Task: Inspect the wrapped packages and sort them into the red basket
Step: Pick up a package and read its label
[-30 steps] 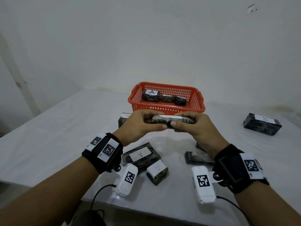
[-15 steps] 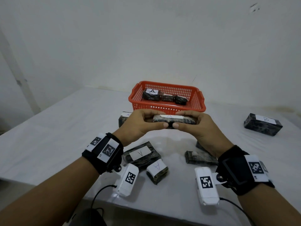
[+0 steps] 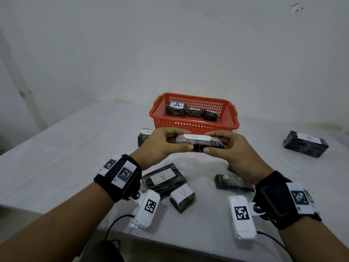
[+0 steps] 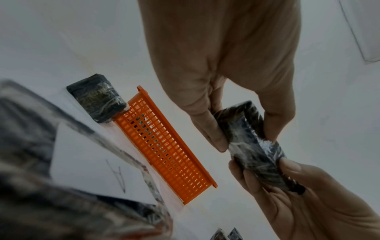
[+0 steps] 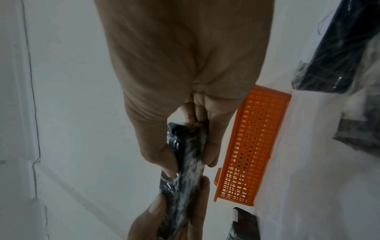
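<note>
Both hands hold one dark wrapped package (image 3: 198, 143) with a white label marked A, level above the table in front of the red basket (image 3: 194, 126). My left hand (image 3: 166, 143) pinches its left end and my right hand (image 3: 224, 146) pinches its right end, thumbs on the near side. The left wrist view shows the same package (image 4: 252, 146) gripped between fingers and thumb of both hands; the right wrist view shows it (image 5: 185, 162) edge-on. The basket holds three dark packages, one labelled A (image 3: 175, 109).
Loose packages lie on the white table: two labelled A (image 3: 164, 178) (image 3: 182, 197) under my left wrist, one (image 3: 233, 183) below my right hand, one (image 3: 144, 137) left of the basket, one labelled B (image 3: 306, 143) far right. The table's front edge runs below my wrists.
The held package has tilted slightly so its white A label faces up more clearly. Both hands keep their hold in nearly the same place.
</note>
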Demonstrator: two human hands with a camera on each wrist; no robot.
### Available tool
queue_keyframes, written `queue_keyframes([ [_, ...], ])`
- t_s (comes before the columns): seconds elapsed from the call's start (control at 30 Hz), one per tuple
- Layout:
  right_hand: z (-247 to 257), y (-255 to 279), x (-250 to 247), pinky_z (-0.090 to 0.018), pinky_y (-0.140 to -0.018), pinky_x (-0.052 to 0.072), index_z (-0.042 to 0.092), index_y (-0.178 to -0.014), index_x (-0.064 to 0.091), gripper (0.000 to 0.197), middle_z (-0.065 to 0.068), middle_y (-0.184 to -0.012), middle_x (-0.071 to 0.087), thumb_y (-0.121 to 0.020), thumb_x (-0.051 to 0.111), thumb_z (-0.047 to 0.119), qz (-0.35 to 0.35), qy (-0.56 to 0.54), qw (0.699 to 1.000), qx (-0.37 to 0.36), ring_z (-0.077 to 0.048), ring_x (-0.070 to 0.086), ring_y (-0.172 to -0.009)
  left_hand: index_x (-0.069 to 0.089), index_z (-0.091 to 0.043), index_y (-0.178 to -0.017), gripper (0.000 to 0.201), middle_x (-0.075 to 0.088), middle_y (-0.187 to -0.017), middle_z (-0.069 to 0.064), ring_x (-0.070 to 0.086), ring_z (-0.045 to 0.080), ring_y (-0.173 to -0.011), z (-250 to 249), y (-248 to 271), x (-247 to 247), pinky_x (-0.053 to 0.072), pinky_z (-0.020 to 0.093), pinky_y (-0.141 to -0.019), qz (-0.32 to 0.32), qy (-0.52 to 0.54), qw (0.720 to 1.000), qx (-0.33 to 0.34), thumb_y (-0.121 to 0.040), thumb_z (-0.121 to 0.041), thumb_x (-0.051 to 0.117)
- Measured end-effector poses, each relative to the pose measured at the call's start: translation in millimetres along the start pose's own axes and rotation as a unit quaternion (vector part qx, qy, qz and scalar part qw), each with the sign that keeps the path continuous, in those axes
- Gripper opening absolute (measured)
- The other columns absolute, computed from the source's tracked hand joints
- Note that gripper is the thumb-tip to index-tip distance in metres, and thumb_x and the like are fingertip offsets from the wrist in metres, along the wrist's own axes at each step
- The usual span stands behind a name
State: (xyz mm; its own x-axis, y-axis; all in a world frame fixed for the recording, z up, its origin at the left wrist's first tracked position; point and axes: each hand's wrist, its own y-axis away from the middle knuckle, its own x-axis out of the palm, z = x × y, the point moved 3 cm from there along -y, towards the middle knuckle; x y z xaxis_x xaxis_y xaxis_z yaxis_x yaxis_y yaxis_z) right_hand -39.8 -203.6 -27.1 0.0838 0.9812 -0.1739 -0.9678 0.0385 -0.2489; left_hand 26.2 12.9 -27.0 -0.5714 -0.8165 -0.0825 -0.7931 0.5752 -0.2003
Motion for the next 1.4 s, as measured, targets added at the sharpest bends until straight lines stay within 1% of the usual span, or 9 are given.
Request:
queue_keyframes([
  [0.2, 1, 2, -5, -0.022, -0.092, 0.059, 0.009, -0.122, 0.07, 0.053, -0.003, -0.116, 0.08, -0.071, 0.083, 0.018, 0.015, -0.032, 0.999, 0.002, -0.017, 0.075, -0.111, 0.068, -0.008, -0.129, 0.05, 0.076, -0.123, 0.006, 0.073, 0.02, -0.115, 0, 1, -2, 0.057, 0.028, -0.1, 0.008, 0.005, 1.0, -0.001, -0.082, 0.001, 0.082],
  [0.37, -9, 2, -7, -0.041, -0.104, 0.057, 0.009, -0.12, 0.072, 0.059, -0.012, -0.12, 0.077, -0.068, 0.097, 0.021, 0.035, -0.081, 0.996, 0.032, -0.03, 0.072, -0.118, 0.07, -0.006, -0.128, 0.045, 0.077, -0.121, 0.006, 0.074, 0.019, -0.112, -1, 2, -2, 0.058, 0.024, -0.094, 0.003, -0.019, 1.0, 0.01, -0.084, 0.0, 0.081],
  [0.5, -8, 2, -8, -0.043, -0.103, 0.058, 0.01, -0.118, 0.074, 0.052, -0.012, -0.118, 0.078, -0.07, 0.094, 0.017, 0.031, -0.085, 0.995, 0.033, -0.03, 0.073, -0.116, 0.069, -0.008, -0.128, 0.044, 0.077, -0.123, 0.005, 0.074, 0.018, -0.114, 1, 3, -1, 0.057, 0.024, -0.093, 0.017, -0.002, 1.0, 0.003, -0.086, 0.0, 0.078],
  [0.67, -4, 3, 1, -0.034, -0.083, 0.065, 0.006, -0.119, 0.07, 0.05, -0.017, -0.118, 0.077, -0.071, 0.081, 0.011, 0.026, -0.132, 0.989, 0.059, -0.035, 0.076, -0.106, 0.069, -0.007, -0.129, 0.047, 0.077, -0.122, 0.006, 0.074, 0.017, -0.112, 1, 3, -3, 0.058, 0.023, -0.092, 0.004, -0.024, 1.0, 0.01, -0.085, 0.004, 0.079],
  [0.83, -4, 2, 10, -0.031, -0.066, 0.065, 0.003, -0.124, 0.067, 0.037, -0.02, -0.117, 0.077, -0.089, 0.074, 0.01, -0.001, -0.152, 0.985, 0.086, -0.038, 0.078, -0.093, 0.066, -0.011, -0.132, 0.061, 0.073, -0.128, 0.008, 0.071, 0.02, -0.119, 4, 3, -3, 0.058, 0.034, -0.1, 0.012, -0.036, 0.999, 0.01, -0.078, 0.013, 0.082],
  [1.0, -6, 3, 9, -0.032, -0.075, 0.066, 0.0, -0.122, 0.068, 0.032, -0.017, -0.116, 0.078, -0.09, 0.074, -0.002, -0.03, -0.127, 0.989, 0.068, -0.037, 0.077, -0.101, 0.068, -0.014, -0.131, 0.042, 0.076, -0.124, 0.003, 0.073, 0.022, -0.114, 3, 4, -1, 0.06, 0.03, -0.094, -0.012, -0.021, 1.0, -0.008, -0.09, -0.01, 0.078],
  [1.1, -5, 2, 9, -0.032, -0.074, 0.066, 0.001, -0.121, 0.068, 0.032, -0.015, -0.114, 0.078, -0.09, 0.074, -0.001, -0.036, -0.139, 0.987, 0.073, -0.034, 0.078, -0.1, 0.075, -0.011, -0.119, 0.023, 0.08, -0.113, 0.004, 0.076, 0.022, -0.105, 4, 5, -1, 0.061, 0.027, -0.09, -0.032, -0.021, 0.999, 0.006, -0.097, -0.007, 0.07],
  [1.27, -5, 2, 15, -0.032, -0.075, 0.065, 0.004, -0.116, 0.075, 0.025, -0.01, -0.11, 0.08, -0.094, 0.074, 0.014, -0.032, -0.099, 0.992, 0.07, -0.029, 0.078, -0.1, 0.076, -0.012, -0.115, 0.025, 0.08, -0.111, 0.003, 0.077, 0.02, -0.103, 2, 5, 4, 0.06, 0.025, -0.089, -0.037, -0.029, 0.998, 0.038, -0.093, -0.001, 0.072],
  [1.4, -3, 4, 13, -0.033, -0.078, 0.066, 0.004, -0.118, 0.075, 0.027, -0.01, -0.11, 0.081, -0.094, 0.074, 0.017, -0.045, -0.095, 0.993, 0.055, -0.029, 0.078, -0.1, 0.071, -0.009, -0.122, 0.025, 0.079, -0.116, 0.008, 0.075, 0.024, -0.109, 5, 7, 8, 0.061, 0.032, -0.093, -0.025, 0.013, 1.0, 0.001, -0.098, -0.012, 0.069],
])
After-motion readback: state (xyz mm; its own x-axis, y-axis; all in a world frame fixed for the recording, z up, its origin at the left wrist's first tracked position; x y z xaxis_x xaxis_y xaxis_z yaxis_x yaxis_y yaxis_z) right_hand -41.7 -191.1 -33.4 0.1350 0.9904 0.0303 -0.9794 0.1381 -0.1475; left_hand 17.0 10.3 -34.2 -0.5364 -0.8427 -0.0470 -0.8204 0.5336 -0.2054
